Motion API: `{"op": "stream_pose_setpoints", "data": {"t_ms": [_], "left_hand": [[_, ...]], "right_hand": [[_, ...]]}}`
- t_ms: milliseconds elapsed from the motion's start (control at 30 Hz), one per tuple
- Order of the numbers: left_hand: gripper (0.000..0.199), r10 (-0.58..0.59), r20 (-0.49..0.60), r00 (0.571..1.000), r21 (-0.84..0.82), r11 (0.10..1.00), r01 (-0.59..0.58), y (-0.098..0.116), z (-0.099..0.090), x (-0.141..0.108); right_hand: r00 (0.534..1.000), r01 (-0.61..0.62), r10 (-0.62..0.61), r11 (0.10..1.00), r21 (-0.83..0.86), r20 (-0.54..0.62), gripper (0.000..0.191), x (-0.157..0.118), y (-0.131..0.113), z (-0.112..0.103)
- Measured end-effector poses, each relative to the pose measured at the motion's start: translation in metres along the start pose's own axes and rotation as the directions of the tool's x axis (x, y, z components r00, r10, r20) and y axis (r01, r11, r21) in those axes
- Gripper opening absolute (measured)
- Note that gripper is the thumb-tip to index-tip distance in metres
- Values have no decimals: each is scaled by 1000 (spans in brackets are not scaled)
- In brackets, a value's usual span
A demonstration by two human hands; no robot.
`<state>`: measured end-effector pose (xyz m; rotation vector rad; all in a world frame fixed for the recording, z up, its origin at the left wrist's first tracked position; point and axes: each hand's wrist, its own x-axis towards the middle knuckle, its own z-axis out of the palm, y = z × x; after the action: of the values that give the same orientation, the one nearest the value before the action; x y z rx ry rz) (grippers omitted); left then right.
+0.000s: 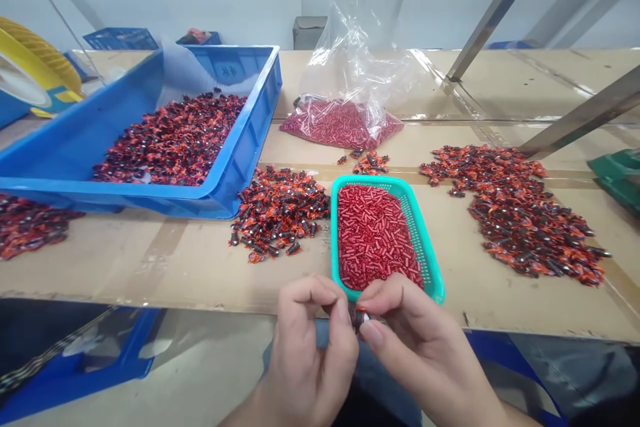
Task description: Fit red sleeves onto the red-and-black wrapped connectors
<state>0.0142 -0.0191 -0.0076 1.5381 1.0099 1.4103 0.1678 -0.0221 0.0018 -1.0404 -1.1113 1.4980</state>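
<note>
A small black and orange part [359, 317] is pinched between my two hands, in front of the table's near edge. My left hand [315, 340] has its thumb and fingers closed at the part's left side. On the right side, my right hand [417, 340] grips the part with thumb and forefinger. Just beyond the hands stands a green basket [416, 213] filled with small red tubes [375, 233]. Left of it lies a pile of black and orange parts [283, 207].
A large blue bin [50, 153] with many similar parts stands at the left. Behind the basket sits a clear bag [345, 121] of red tubes. Another pile [530, 213] lies at the right, near metal posts [585, 110]. One more heap [30, 223] is at the far left.
</note>
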Motion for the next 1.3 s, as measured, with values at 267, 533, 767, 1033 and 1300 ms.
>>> {"op": "stream_pose_setpoints", "data": {"t_ms": [267, 533, 767, 1033, 1300], "left_hand": [[16, -96, 12, 995, -69, 993, 97, 5, -4, 1], [21, 81, 17, 997, 105, 991, -82, -5, 1, 2], [19, 42, -253, 967, 156, 988, -2, -4, -10, 14], [12, 31, -187, 982, 3, 1000, -31, -6, -14, 7], [17, -50, -32, 998, 15, 999, 51, -1, -7, -2]], "right_hand": [[988, -141, 147, 984, 108, -51, 29, 0, -2, 1], [975, -220, 209, 949, 227, 72, 39, 8, 7, -3], [963, -270, 237, 880, 391, 131, 41, 10, 17, -2], [988, -156, 157, 960, 234, 14, 33, 2, 6, 2], [952, 283, -298, 942, -183, -62, 5, -2, 15, -1]]}}
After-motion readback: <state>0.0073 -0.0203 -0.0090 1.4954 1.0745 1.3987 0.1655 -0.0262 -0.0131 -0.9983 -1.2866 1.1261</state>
